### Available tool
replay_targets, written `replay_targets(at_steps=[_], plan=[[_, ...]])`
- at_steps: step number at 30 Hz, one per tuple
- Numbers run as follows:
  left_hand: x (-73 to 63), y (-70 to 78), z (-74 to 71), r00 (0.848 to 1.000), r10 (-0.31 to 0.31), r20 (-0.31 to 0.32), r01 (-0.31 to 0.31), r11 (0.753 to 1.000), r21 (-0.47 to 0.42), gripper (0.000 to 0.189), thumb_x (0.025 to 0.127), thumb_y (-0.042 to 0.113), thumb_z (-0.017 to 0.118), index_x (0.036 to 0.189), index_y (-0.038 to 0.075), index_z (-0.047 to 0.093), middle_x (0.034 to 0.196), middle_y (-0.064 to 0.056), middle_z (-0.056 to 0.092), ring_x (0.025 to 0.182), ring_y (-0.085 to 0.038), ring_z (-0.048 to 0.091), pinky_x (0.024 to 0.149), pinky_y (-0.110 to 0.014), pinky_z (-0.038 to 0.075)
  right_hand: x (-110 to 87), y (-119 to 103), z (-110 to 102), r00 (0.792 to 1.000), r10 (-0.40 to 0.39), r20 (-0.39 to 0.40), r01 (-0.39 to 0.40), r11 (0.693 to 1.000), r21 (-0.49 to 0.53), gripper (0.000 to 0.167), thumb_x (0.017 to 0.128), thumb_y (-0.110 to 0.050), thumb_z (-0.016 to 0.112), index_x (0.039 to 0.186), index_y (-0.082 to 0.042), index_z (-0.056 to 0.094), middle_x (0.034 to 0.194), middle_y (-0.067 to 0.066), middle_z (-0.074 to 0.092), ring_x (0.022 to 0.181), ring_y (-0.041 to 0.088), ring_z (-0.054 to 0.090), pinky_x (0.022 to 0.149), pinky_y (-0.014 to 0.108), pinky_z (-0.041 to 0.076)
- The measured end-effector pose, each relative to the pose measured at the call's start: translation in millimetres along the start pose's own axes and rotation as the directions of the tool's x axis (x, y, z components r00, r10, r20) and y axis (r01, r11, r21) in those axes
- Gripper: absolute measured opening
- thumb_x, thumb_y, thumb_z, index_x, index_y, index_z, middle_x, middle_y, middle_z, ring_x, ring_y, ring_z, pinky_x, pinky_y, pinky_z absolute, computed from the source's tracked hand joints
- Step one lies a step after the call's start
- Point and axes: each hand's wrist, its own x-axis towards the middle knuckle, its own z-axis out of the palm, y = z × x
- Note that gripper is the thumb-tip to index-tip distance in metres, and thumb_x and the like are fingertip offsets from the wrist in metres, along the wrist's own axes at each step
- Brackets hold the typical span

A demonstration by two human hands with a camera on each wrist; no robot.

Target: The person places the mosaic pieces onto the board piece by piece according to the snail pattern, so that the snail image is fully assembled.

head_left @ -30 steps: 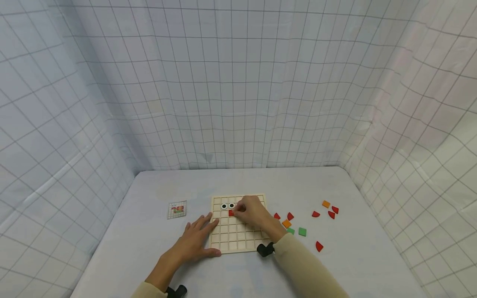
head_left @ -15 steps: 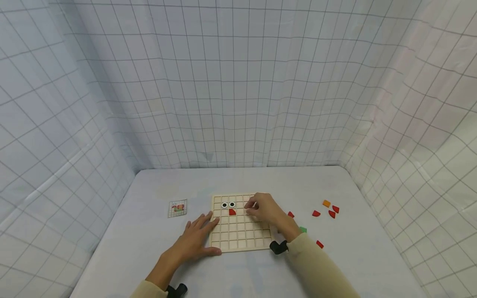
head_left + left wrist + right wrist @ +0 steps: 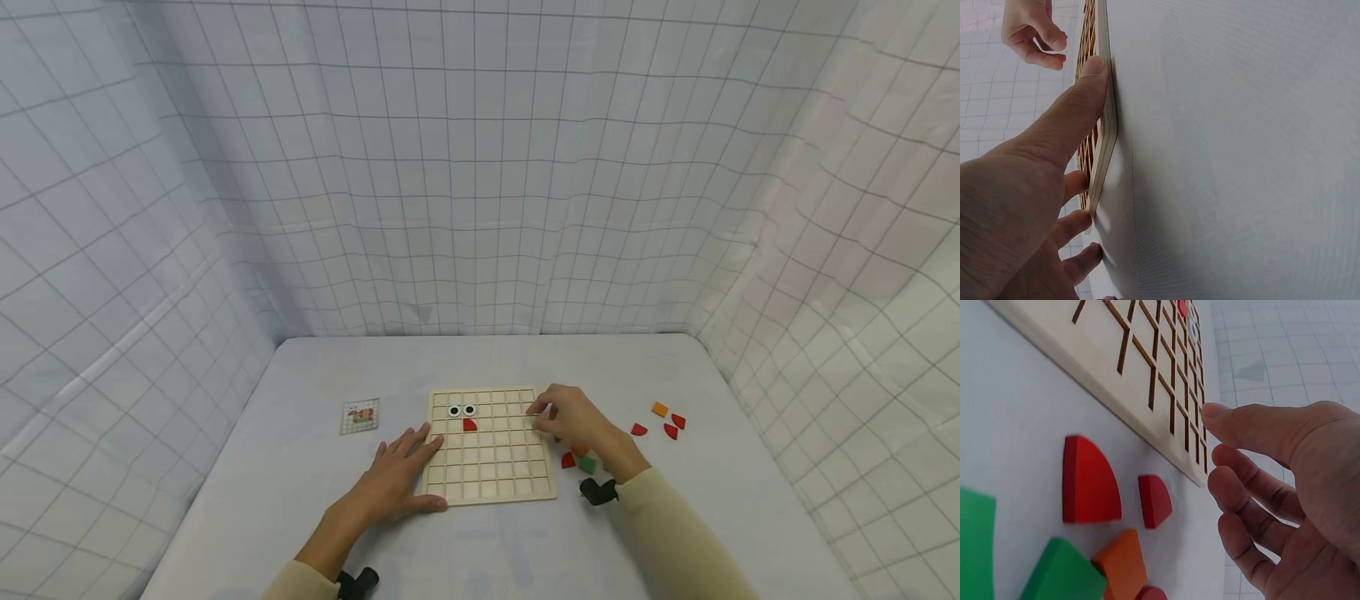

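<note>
White grid-lined curtains (image 3: 480, 183) on three sides, pale table (image 3: 262, 467).

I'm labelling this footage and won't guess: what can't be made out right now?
Head: fine detail on the printed card, too small.
Head: part of the orange piece, behind the right hand.
Left wrist: part of the board, behind the left hand.
Right wrist: the leftmost green piece, cut off by the left edge.

Red, orange and green on my feed
I make out a cream gridded wooden board (image 3: 491, 473), black-and-white eye discs (image 3: 453, 411), red quarter-circle pieces (image 3: 1092, 484), orange square tiles (image 3: 660, 409), green blocks (image 3: 1063, 575), a grid-lined picture card (image 3: 361, 416), beige sleeves (image 3: 678, 533) and a white curtain (image 3: 480, 183) checked with thin grey lines
</note>
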Motion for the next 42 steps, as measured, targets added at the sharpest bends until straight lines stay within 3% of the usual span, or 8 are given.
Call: replay_targets(at_steps=[9,22,42], plan=[[-0.5,0.7,-0.5,1.0,-0.006,-0.001,0.006,1.0,-0.003,0.11,0.087,0.056,0.101,0.176,0.014,0.053,0.192,-0.018,0.035,0.176,-0.055,0.032,0.137,-0.087,0.024,-12.4,19.3,-22.1,0.994,0.09,0.063,-0.09,0.996,-0.008,0.022,0.103,-0.014,0.09,0.125,-0.014,0.089,0.118,0.001,0.076,0.092,0.012,0.064,0.073,0.024,0.059],[-1.4,3.3,-3.1,1.0,-0.006,0.004,0.006,1.0,-0.006,0.111,0.086,0.056,0.101,0.177,0.014,0.052,0.192,-0.019,0.035,0.176,-0.055,0.032,0.137,-0.088,0.023,-25.0,39.1,-29.5,0.989,0.082,0.124,-0.084,0.996,0.007,0.024,0.101,-0.02,0.093,0.125,-0.02,0.091,0.119,-0.004,0.078,0.095,0.012,0.06,0.078,0.024,0.055],[-1.8,3.9,-3.4,1.0,-0.012,0.008,0.012,1.0,-0.003,0.112,0.086,0.056,0.101,0.177,0.014,0.052,0.192,-0.018,0.035,0.177,-0.054,0.032,0.138,-0.087,0.023,-25.7,44.6,-22.7,0.991,0.072,0.108,-0.077,0.996,0.036,0.017,0.104,-0.015,0.09,0.12,-0.018,0.092,0.114,-0.002,0.075,0.091,0.014,0.058,0.074,0.023,0.053]])
